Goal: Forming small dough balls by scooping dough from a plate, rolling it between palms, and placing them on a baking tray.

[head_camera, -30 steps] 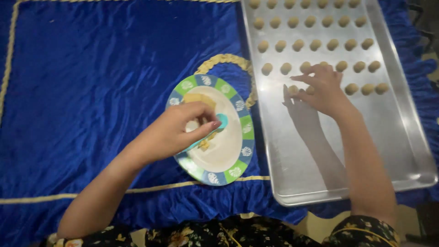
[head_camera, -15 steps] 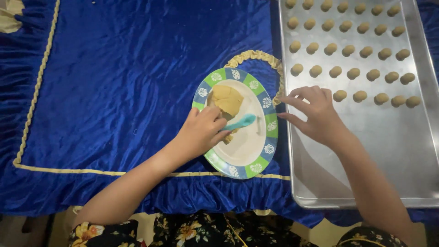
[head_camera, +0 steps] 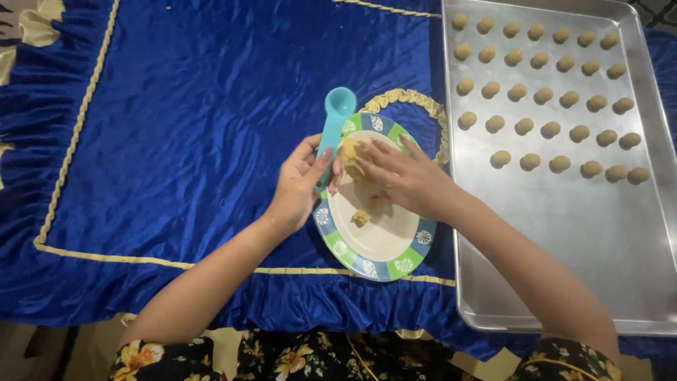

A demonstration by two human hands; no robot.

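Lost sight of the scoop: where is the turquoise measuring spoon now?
In the head view, the turquoise measuring spoon is held in the left hand, bowl pointing away, over the plate's left rim.

No packages, labels, signs or screens in view; nothing printed or boxed near the fingers of either hand; nothing of that kind anywhere else in the frame.
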